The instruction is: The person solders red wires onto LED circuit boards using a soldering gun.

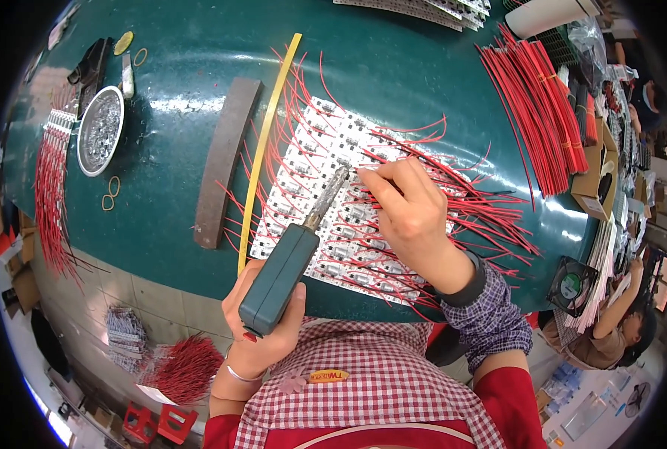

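My left hand [262, 329] grips the teal handle of a soldering iron [281, 277]; its metal tip reaches up onto a white panel of small circuit boards [311, 150] lying on the green table [184, 75]. My right hand [408, 209] rests on the panel just right of the tip, with thumb and fingers pinched on a thin wire or solder piece at the tip. Several red wires [490, 217] fan out from the boards on both sides.
A yellow strip [266, 142] and a brown curved bar [225, 161] lie left of the panel. A metal dish [100, 138] sits far left. Bundles of red wires [546, 105] lie at right. Another person [610, 329] works at lower right beside a small fan [570, 284].
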Action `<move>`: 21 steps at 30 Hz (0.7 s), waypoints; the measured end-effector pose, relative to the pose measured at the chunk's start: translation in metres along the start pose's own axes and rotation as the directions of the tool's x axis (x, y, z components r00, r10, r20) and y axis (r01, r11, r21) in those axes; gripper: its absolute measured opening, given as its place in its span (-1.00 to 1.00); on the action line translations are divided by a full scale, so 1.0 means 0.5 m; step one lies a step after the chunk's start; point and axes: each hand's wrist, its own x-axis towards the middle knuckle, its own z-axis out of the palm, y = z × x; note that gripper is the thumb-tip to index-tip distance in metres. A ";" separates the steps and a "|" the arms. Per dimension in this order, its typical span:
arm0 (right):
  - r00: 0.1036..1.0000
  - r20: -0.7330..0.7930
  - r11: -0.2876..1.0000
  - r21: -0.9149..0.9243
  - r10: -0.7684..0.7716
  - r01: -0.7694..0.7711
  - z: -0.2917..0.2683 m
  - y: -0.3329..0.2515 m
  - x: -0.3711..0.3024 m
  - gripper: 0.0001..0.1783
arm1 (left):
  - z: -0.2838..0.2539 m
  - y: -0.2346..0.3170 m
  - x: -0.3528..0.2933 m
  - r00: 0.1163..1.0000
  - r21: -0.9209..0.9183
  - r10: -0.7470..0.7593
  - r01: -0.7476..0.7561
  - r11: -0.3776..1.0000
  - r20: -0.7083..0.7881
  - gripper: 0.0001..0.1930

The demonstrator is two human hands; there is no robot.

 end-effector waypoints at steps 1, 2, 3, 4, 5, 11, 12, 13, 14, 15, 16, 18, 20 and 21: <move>1.000 0.000 1.000 -0.002 0.002 -0.002 0.000 0.001 0.000 -0.50 | -0.001 0.000 0.001 1.000 -0.001 0.001 -0.001 1.000 0.003 -0.79; 1.000 0.000 1.000 -0.006 -0.002 0.002 -0.001 0.002 -0.001 -0.50 | -0.002 -0.001 0.002 1.000 0.014 0.004 -0.004 1.000 0.018 -0.80; 1.000 -0.001 1.000 -0.005 -0.009 0.009 0.000 0.002 -0.001 -0.50 | -0.003 -0.001 0.003 1.000 0.033 0.004 -0.005 0.999 0.030 -0.80; 1.000 -0.001 1.000 -0.003 -0.008 0.008 0.001 0.002 -0.001 -0.50 | -0.002 -0.001 0.004 1.000 0.034 0.003 -0.004 0.999 0.029 -0.80; 1.000 0.000 1.000 -0.009 -0.008 0.008 0.002 0.001 -0.002 -0.50 | 0.000 0.000 0.005 1.000 0.016 0.018 -0.019 1.000 0.009 -0.80; 1.000 0.005 1.000 -0.027 -0.009 0.009 0.003 0.000 0.000 -0.51 | -0.004 -0.009 0.007 0.999 0.011 0.053 -0.053 0.999 0.005 -0.81; 1.000 0.005 0.999 -0.031 -0.008 0.008 0.003 -0.001 0.000 -0.52 | -0.006 -0.009 0.006 0.998 0.039 0.059 -0.060 0.997 0.024 -0.81; 1.000 0.004 0.999 -0.032 -0.007 0.008 0.002 -0.001 0.001 -0.52 | -0.007 -0.004 0.007 0.998 0.039 0.059 -0.060 0.997 0.025 -0.81; 1.000 0.008 0.999 -0.035 -0.008 0.009 0.002 -0.001 0.001 -0.52 | -0.009 0.005 0.009 1.000 0.031 0.014 -0.015 0.999 0.022 -0.81; 1.000 0.011 0.999 -0.037 -0.010 0.011 0.002 -0.001 0.001 -0.52 | -0.009 0.009 0.011 0.999 0.024 -0.031 0.031 0.999 0.019 -0.81; 1.000 0.011 0.999 -0.036 -0.011 0.011 0.003 -0.001 0.001 -0.52 | -0.007 0.005 0.011 0.999 0.025 -0.031 0.031 0.999 0.018 -0.81; 1.000 0.010 1.000 -0.025 -0.006 0.006 0.004 -0.001 0.001 -0.53 | -0.001 -0.007 0.011 1.000 -0.048 0.014 -0.016 0.999 -0.024 -0.80; 1.000 0.013 1.000 -0.028 -0.004 0.004 0.002 0.000 0.001 -0.53 | -0.006 -0.001 0.013 1.000 -0.007 0.020 -0.020 1.000 0.001 -0.81; 1.000 0.016 1.000 -0.026 -0.003 0.004 0.002 0.000 0.002 -0.54 | -0.009 0.002 0.013 0.999 0.036 0.022 -0.023 0.999 0.024 -0.81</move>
